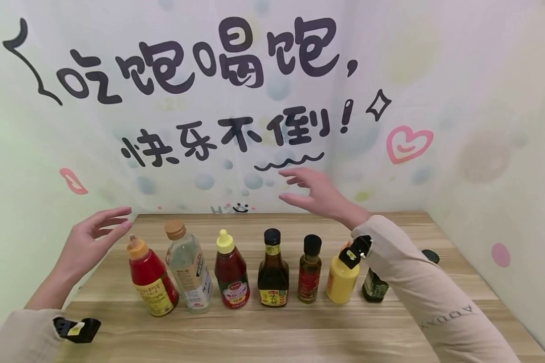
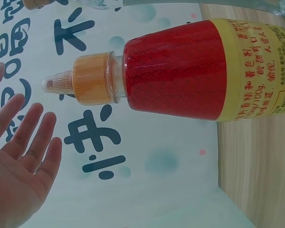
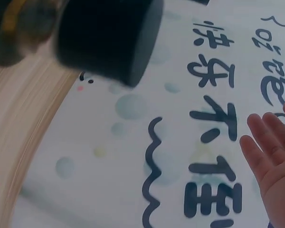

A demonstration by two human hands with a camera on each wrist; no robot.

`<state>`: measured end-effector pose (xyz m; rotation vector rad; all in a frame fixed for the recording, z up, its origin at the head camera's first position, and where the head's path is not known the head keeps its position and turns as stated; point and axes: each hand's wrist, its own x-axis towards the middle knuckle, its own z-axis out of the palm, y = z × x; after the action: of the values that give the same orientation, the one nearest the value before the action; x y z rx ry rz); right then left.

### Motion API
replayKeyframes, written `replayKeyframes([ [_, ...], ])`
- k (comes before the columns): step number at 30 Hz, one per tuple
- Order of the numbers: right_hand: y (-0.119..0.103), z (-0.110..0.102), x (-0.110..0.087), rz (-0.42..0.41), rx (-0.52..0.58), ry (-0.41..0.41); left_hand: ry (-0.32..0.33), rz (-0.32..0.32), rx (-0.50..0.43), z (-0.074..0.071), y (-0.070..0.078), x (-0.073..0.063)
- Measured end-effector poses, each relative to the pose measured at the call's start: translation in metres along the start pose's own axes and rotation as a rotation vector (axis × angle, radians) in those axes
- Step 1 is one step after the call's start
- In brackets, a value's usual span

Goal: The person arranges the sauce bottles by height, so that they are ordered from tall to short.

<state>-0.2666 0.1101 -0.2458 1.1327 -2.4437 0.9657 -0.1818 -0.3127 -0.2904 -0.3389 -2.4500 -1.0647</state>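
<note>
My left hand (image 1: pixel 88 242) hangs in the air at the left, fingers loosely spread, close to the tip of a red squeeze sauce bottle (image 1: pixel 147 277) with an orange cap. In the left wrist view the palm is bare, apart from that bottle's nozzle (image 2: pixel 57 83). My right hand (image 1: pixel 320 194) is raised above the back of the table, thumb and fingers apart, holding nothing. Below it stand a dark soy sauce bottle (image 1: pixel 272 280) and a small bottle with a black cap (image 1: pixel 309 282). A blurred black cap (image 3: pixel 109 40) fills the upper right wrist view.
Along the wooden table (image 1: pixel 200 335) the row also has a clear bottle (image 1: pixel 186 272), a dark red ketchup bottle (image 1: pixel 230 275) with a yellow nozzle and a yellow bottle (image 1: pixel 340 285). My right sleeve (image 1: pixel 418 277) partly hides a dark bottle (image 1: pixel 374 288). Behind rises a printed wall sheet (image 1: pixel 236 176).
</note>
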Motion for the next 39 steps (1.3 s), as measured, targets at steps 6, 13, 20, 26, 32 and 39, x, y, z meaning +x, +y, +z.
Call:
replayKeyframes([
  [6,-0.015,0.012,0.016,-0.005,0.032,-0.039,-0.076,-0.008,0.016,-0.001,0.002,0.0],
  [13,-0.032,0.032,0.037,-0.072,0.108,-0.062,-0.176,0.008,0.039,-0.003,-0.001,-0.002],
  [20,-0.045,0.048,0.052,-0.098,0.119,-0.075,-0.22,-0.006,0.061,-0.002,-0.003,0.001],
  [26,-0.054,0.059,0.06,-0.093,0.192,-0.079,-0.257,-0.004,0.073,-0.001,-0.007,0.002],
  [32,-0.063,0.072,0.065,-0.134,0.21,-0.099,-0.276,-0.026,0.077,-0.003,-0.011,0.001],
  [39,-0.075,0.09,0.069,-0.169,0.18,-0.165,-0.319,-0.052,0.091,-0.006,-0.014,-0.001],
])
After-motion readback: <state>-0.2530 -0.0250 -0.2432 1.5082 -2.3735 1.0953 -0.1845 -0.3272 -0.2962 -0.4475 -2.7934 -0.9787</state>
